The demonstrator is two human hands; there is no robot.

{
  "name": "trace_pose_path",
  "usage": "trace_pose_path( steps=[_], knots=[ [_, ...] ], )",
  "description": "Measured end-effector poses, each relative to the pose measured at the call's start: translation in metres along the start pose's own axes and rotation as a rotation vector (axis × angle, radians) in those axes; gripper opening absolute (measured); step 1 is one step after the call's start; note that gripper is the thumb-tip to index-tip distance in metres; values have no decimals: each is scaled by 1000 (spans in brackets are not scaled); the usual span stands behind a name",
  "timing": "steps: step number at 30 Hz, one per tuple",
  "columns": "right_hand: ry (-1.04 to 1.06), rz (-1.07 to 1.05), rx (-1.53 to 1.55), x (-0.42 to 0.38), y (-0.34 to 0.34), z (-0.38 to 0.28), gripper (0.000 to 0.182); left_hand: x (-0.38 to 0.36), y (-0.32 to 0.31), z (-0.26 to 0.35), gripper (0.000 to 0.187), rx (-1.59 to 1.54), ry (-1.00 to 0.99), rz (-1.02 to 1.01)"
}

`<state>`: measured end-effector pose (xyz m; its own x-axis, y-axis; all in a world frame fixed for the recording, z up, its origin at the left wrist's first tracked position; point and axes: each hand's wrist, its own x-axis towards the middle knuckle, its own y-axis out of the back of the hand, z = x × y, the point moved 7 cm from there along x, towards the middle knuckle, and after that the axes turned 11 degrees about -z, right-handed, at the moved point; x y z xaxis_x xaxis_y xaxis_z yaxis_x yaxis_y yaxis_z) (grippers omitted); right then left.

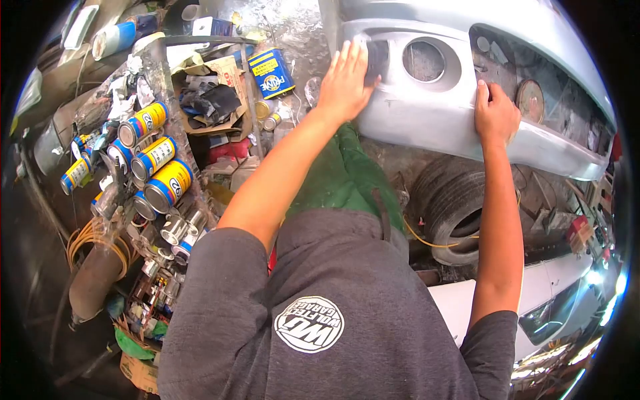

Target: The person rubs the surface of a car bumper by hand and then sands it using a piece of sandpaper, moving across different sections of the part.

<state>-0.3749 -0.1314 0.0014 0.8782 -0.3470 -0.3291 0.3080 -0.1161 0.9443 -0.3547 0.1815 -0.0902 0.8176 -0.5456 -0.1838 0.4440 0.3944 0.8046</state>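
Observation:
A grey car bumper (pixel 417 110) with a round hole lies across the upper right in the head view. My left hand (pixel 347 80) presses a dark grey sanding pad (pixel 378 61) against its surface, left of the round hole. The palm and fingers partly cover the pad, so its exact shape is hidden. My right hand (pixel 497 115) is closed around the bumper's edge, right of the hole, with some fingers curled out of sight.
Several yellow-and-blue cans (pixel 168 185) crowd the left side, near a coiled orange hose (pixel 100 247). A blue rectangular tin (pixel 271 72) stands beside a cardboard box (pixel 230 77). Stacked tires (pixel 447 207) sit below the bumper. A white car panel (pixel 453 303) is at lower right.

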Motion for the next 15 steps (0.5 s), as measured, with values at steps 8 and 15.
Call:
trace_pose_path(
  steps=[8,15],
  knots=[
    [8,-6,19,-1,0,-1,43,-71,-48,23,80,-484,192,53],
    [-3,-3,7,-1,-2,-1,45,36,-23,-37,85,-691,363,136]
  ],
)
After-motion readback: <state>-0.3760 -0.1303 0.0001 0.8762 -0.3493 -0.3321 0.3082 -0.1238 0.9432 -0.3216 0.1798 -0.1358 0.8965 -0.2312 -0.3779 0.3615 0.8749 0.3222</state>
